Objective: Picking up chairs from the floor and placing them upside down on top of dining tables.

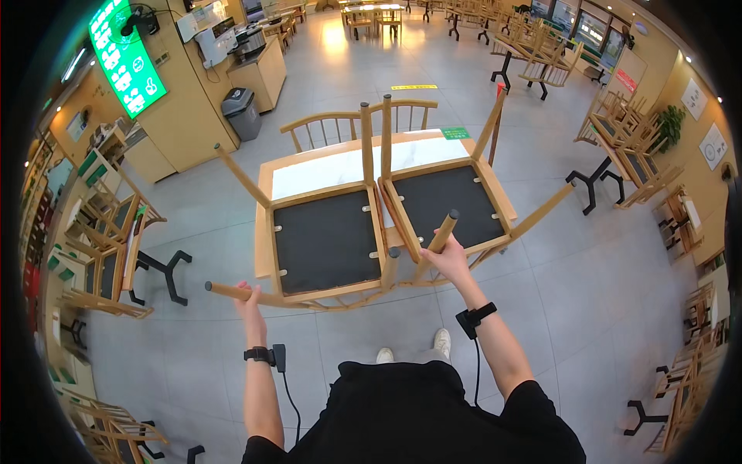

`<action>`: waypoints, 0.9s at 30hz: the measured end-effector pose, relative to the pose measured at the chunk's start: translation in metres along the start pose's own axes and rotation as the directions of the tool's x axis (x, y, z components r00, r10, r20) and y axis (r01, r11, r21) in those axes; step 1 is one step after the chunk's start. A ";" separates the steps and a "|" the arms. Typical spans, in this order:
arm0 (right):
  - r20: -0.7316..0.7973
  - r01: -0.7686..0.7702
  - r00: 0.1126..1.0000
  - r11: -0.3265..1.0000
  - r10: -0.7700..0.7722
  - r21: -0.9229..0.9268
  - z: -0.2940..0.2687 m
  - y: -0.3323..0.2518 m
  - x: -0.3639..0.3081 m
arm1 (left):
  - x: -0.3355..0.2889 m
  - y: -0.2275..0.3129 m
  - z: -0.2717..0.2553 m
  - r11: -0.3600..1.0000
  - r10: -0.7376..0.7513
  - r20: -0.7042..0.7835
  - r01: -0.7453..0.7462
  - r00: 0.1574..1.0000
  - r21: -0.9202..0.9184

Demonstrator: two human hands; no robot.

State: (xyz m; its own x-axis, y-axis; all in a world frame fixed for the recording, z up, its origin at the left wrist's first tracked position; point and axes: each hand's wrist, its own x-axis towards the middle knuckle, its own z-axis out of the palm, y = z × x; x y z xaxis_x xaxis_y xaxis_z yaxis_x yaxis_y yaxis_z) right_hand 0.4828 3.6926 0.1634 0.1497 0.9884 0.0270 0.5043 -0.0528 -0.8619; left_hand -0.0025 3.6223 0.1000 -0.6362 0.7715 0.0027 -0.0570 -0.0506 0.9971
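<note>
Two wooden chairs lie upside down side by side on a table with a white marble-look top and wooden edge. The left chair and the right chair show black seat undersides, with their legs pointing up and outward. My left hand is closed round the near left leg of the left chair. Fingers of my right hand wrap the near left leg of the right chair. Both chairs' backrests hang at the table's near edge, partly hidden by the seats.
Another chair's curved backrest rises behind the table. A green card lies at the tabletop's far right. Tables with upturned chairs stand left and right. A grey bin stands by a counter, far left.
</note>
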 end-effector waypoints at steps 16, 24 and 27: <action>0.018 0.080 0.997 0.994 -0.081 0.077 0.000 0.038 -0.003 | -0.104 0.004 0.090 0.911 0.027 0.420 -0.195 0.907 0.364; -0.009 0.023 1.000 0.996 -0.022 0.089 0.006 0.023 -0.001 | -0.159 0.044 0.252 0.929 0.163 0.754 -0.357 0.637 0.101; 0.014 0.028 0.999 0.994 -0.029 0.105 0.006 0.020 -0.002 | -0.155 0.028 0.256 0.918 0.107 0.708 -0.344 0.698 0.200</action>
State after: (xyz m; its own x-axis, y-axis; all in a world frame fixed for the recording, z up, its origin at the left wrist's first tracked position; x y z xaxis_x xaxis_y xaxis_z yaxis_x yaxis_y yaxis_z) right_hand 0.4871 3.6908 0.1431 0.1230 0.9914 0.0453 0.4160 -0.0100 -0.9093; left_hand 0.2916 3.6633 0.1473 0.0950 0.9821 0.1628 0.3198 -0.1850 0.9293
